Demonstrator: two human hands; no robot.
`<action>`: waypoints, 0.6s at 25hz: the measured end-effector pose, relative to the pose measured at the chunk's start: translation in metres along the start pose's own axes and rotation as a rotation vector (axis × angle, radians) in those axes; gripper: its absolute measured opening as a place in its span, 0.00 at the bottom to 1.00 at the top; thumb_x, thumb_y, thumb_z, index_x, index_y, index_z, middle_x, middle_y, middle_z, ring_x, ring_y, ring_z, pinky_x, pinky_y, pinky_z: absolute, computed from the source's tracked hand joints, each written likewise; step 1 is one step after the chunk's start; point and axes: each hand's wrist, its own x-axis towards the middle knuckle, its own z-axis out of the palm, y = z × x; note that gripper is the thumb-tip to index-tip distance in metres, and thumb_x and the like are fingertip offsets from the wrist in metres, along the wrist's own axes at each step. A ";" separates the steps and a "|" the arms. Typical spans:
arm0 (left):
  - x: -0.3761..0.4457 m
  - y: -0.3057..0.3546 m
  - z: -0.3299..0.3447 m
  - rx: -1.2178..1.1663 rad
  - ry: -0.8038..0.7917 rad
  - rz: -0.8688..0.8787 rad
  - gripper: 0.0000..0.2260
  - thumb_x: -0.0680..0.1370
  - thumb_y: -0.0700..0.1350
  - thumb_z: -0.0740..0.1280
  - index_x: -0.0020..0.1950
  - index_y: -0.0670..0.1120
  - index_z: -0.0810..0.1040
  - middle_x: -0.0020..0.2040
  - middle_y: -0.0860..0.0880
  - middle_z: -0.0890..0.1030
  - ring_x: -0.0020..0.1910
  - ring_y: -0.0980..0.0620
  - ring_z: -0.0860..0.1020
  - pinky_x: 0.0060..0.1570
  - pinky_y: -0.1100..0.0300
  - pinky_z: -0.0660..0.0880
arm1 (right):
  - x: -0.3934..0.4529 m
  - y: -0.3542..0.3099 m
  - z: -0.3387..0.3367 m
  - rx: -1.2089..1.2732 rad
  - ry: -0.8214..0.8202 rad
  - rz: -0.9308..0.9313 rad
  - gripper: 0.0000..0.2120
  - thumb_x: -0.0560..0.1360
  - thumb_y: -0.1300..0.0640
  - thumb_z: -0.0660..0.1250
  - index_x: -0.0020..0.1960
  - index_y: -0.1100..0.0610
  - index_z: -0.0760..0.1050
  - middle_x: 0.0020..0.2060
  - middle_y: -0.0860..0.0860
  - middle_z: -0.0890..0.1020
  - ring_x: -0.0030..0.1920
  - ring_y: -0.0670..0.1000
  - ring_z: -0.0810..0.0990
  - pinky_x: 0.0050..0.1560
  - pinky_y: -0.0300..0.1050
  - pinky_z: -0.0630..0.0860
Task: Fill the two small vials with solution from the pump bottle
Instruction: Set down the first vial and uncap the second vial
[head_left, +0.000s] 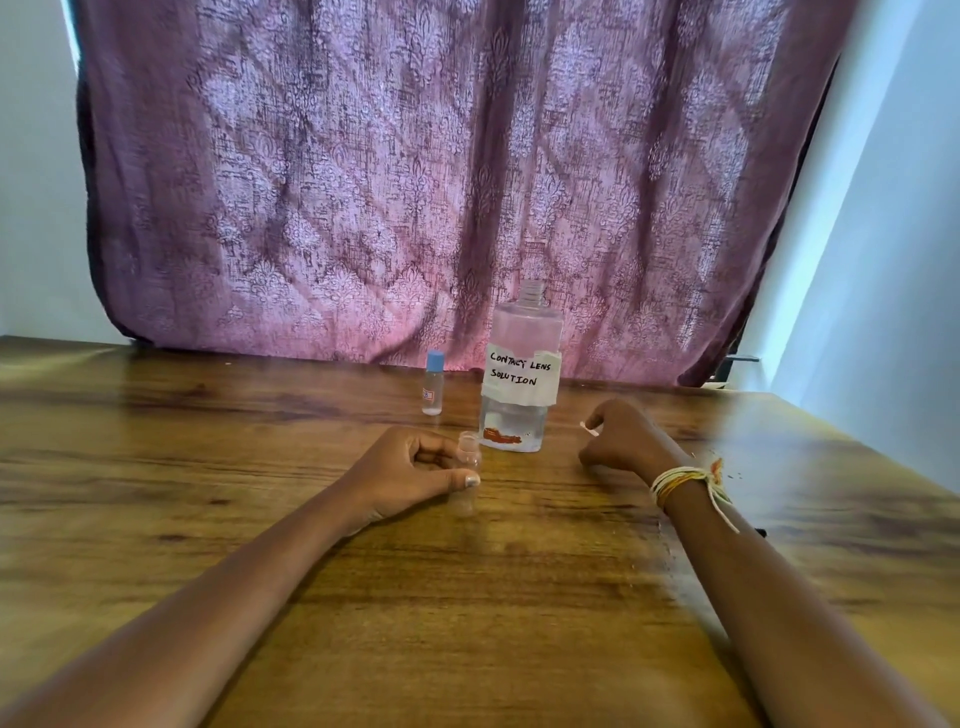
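The left hand (410, 467) sits near the middle of the bench (208, 519), thumb and fingers (470, 480) curled around an open, clear vial (469, 452), holding it upright just in front of the bottle (519, 374). That bottle, taped with a handwritten "contact lens solution" label, stands toward the far edge with its neck bare, no pump on it, and liquid only in its lower part. To its left, closer to the far edge, the second vial (432, 384) stands with its blue cap on and looks to hold liquid, so my read is one done and one in hand. The right hand (628, 436) rests to the right of the bottle, closed into a loose fist around something small and pale that pokes out past the thumb; I cannot tell what it is, possibly the dispensing piece. The next move likely calls for bringing that piece over the open mouth and keeping the vial steady, since the opening is narrow and a slip means spilled solution.
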 end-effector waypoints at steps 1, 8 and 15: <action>0.000 -0.001 0.000 0.001 -0.001 0.004 0.07 0.69 0.43 0.77 0.45 0.52 0.86 0.46 0.52 0.87 0.46 0.56 0.84 0.45 0.71 0.76 | 0.001 0.001 0.001 -0.019 -0.030 0.021 0.19 0.67 0.61 0.75 0.56 0.65 0.78 0.54 0.59 0.81 0.52 0.56 0.79 0.45 0.44 0.73; 0.001 -0.003 0.000 0.009 0.012 -0.012 0.08 0.69 0.44 0.77 0.47 0.52 0.86 0.47 0.50 0.87 0.47 0.55 0.84 0.46 0.71 0.77 | 0.003 -0.003 -0.004 0.309 0.127 0.017 0.41 0.64 0.44 0.78 0.68 0.61 0.65 0.58 0.56 0.77 0.59 0.57 0.76 0.53 0.49 0.74; 0.006 -0.007 0.000 0.030 -0.004 -0.033 0.10 0.69 0.48 0.76 0.49 0.51 0.85 0.49 0.48 0.87 0.49 0.53 0.84 0.52 0.64 0.77 | 0.036 -0.051 -0.019 0.918 0.064 -0.116 0.50 0.66 0.52 0.79 0.77 0.57 0.52 0.70 0.61 0.70 0.66 0.59 0.74 0.61 0.58 0.76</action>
